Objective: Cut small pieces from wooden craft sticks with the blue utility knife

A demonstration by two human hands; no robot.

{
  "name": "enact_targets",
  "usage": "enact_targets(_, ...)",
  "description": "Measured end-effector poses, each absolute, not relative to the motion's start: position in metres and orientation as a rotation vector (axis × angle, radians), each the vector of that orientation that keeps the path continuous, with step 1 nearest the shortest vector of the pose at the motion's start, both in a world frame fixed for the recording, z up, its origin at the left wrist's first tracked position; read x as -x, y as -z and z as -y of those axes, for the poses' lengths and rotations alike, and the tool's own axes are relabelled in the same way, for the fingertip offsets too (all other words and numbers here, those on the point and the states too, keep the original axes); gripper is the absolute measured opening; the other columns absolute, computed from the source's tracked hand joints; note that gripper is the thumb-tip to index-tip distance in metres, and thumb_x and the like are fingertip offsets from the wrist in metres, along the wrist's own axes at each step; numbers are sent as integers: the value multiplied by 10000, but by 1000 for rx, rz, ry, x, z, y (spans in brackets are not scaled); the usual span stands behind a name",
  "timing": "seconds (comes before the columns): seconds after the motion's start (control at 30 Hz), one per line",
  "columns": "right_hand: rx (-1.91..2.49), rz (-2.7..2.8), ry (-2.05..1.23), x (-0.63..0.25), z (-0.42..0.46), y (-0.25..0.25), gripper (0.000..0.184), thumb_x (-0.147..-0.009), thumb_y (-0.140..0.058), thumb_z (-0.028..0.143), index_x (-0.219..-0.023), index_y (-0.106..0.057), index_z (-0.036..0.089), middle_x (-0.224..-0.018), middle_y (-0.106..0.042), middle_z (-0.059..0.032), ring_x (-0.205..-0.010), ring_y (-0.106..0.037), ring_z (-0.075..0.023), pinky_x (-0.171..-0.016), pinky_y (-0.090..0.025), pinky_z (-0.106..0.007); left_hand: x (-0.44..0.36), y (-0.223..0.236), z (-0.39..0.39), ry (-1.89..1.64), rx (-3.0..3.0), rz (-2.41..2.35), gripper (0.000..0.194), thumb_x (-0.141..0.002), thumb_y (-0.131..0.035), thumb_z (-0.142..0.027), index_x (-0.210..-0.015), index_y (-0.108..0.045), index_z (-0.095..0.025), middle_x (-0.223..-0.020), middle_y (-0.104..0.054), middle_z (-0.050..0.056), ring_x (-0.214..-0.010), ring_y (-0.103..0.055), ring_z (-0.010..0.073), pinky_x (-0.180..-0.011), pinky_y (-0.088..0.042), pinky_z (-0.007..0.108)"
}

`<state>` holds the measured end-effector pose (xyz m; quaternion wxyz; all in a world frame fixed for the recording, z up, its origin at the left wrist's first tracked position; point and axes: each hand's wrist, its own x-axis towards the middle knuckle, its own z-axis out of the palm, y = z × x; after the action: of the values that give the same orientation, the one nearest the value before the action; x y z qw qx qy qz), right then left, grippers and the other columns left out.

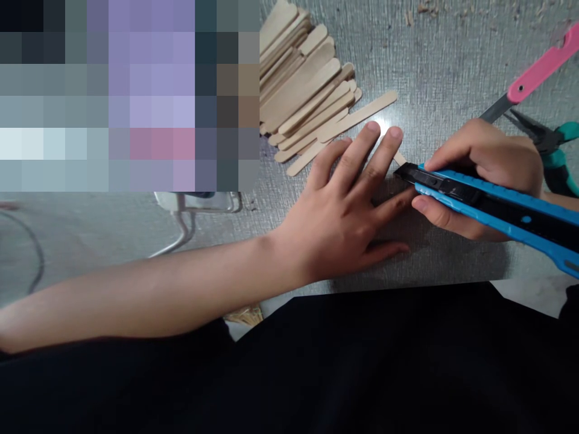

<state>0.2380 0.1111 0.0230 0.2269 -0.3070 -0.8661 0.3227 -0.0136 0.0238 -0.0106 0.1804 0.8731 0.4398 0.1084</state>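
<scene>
My left hand (350, 208) lies flat on the grey surface with fingers spread, pressing down a wooden stick (400, 158) of which only a short end shows past the fingertips. My right hand (484, 175) is closed around a blue and black utility knife (488, 208), whose tip touches that stick right beside my left fingers. A pile of several flat wooden craft sticks (303, 90) lies just beyond my left hand.
A pink-handled tool (538, 72) and teal-handled pliers (558, 150) lie at the right edge. Wood shavings (425, 9) are scattered at the top. A white cable and metal frame (185, 223) sit left of centre. A blurred block covers the upper left.
</scene>
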Motion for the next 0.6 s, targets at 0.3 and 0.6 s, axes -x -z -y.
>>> enact_targets(0.3, 879, 2397, -859, -239, -111, -22, 237, -907, -789, 411, -1071, -652, 308, -904, -759, 46, -628, -692, -142, -584, -548, -301, 13, 6, -24, -229, -2509, -1239, 771, -1053, -551, -755, -1678, -381, -337, -1905, -22, 95, -1708, -209, 528, -1353, -280, 670)
enact_targets(0.6, 901, 2392, -839, -240, -109, -22, 255, -899, -796, 413, -1080, -664, 292, -920, -763, 43, -644, -692, -133, -597, -563, -288, 14, 8, -24, -250, -2563, -1236, 766, -1056, -541, -765, -1658, -389, -316, -1899, -35, 155, -1720, -204, 505, -1347, -297, 658)
